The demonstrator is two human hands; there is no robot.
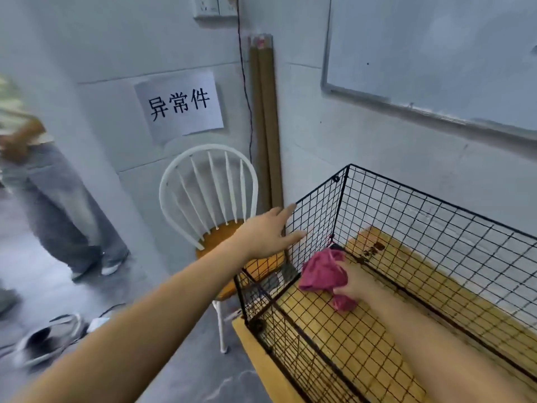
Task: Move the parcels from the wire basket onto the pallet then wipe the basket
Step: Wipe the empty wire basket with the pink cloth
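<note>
Wire basket [406, 216] sits on a wooden board [247, 335] in a pale-walled corner, beside a white chair [207, 181] under a paper sign [179, 104]. The left hand [267, 231] lays straight fingers [286, 212] against the basket's end panel from outside. Inside, the right hand [353, 282] clutches a pink cloth [321, 271] on the basket floor near that panel. The basket's near end is cut off, and a person [43, 184] at left is blurred.

A white spindle-back chair [207, 199] stands on grey floor [186, 373] against pale walls [87, 39].

One wire basket [436, 198]; one cloth [322, 271]; one chair [203, 193]; two hands [270, 231] [353, 282]
</note>
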